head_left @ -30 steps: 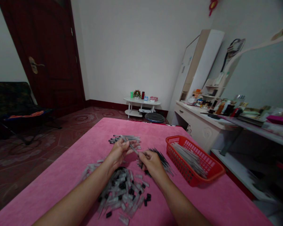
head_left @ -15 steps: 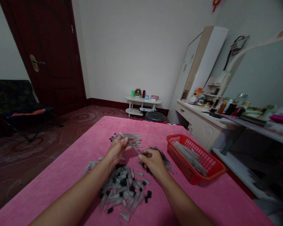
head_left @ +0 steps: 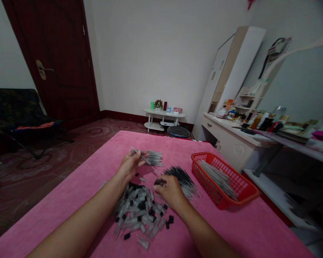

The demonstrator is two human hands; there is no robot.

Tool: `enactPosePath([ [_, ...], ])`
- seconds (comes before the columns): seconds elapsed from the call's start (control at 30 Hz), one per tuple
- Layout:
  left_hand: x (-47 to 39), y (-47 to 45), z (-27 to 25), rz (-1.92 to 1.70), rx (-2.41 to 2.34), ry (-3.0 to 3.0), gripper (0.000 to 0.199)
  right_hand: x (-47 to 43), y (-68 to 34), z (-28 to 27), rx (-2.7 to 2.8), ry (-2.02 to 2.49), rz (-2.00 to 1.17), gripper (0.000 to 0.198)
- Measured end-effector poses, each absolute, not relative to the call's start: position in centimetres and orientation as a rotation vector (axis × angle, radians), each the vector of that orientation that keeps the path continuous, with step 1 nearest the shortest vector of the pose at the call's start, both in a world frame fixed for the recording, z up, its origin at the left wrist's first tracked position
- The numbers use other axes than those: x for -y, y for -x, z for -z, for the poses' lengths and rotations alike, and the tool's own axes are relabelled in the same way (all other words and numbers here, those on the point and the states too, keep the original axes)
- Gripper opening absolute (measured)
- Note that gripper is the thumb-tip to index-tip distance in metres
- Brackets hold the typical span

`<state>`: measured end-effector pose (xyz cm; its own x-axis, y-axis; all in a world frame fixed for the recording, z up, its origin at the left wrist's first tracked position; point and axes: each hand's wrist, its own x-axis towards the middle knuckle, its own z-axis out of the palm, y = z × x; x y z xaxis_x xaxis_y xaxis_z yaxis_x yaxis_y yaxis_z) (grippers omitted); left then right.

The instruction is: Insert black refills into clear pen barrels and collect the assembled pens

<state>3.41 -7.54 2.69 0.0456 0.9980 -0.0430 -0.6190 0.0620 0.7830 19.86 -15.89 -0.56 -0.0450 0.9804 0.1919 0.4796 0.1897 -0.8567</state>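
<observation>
My left hand (head_left: 129, 165) is closed around a slim clear pen barrel (head_left: 151, 167), which slants down to the right toward my other hand. Curled fingers of my right hand (head_left: 170, 190) are apart from that barrel; a dark patch shows at them, but I cannot tell what they hold. Beside the right hand lies a fanned pile of thin pen refills (head_left: 183, 181) with dark ends. Below both hands spreads a heap of clear pen caps (head_left: 141, 211) mixed with small black plugs (head_left: 171, 219). More pen barrels (head_left: 155, 157) lie in a row behind the left hand.
A red plastic basket (head_left: 239, 204) holding thin translucent sticks (head_left: 217, 179) stands on the right of the pink-covered table (head_left: 102, 161). Beyond it is a white dresser (head_left: 231, 139) crowded with bottles. A low white stand (head_left: 153, 126) is by the far wall.
My right hand has come away from the pen barrel, moving slightly down and left. The left hand still grips the barrel and has shifted a little left. More of the refill pile shows.
</observation>
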Motion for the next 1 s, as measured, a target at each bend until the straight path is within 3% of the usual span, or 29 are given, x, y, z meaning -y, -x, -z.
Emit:
enactPosePath([
  [0.27, 7.6, -3.6, -2.4, -1.367, -0.706, -0.714, 0.006, 17.1, -18.3, -0.5, 1.655, 1.096, -1.111, 0.037],
  [0.43, 7.9, -3.7, -2.6, -1.361, -0.722, -0.717, 0.005, 17.5, -18.6, -2.1, 1.719, 1.153, -0.749, 0.016],
  [0.6, 8.5, -4.3, -2.9, -1.328, -0.721, -0.715, 0.007, 17.0, -19.9, -3.1, 1.582, 1.318, -0.323, 0.012],
  [1.0, 9.3, -5.2, -2.4, -1.265, -0.703, -0.838, 0.017, 15.9, -22.4, -3.3, 1.863, 1.53, -0.499, 0.025],
])
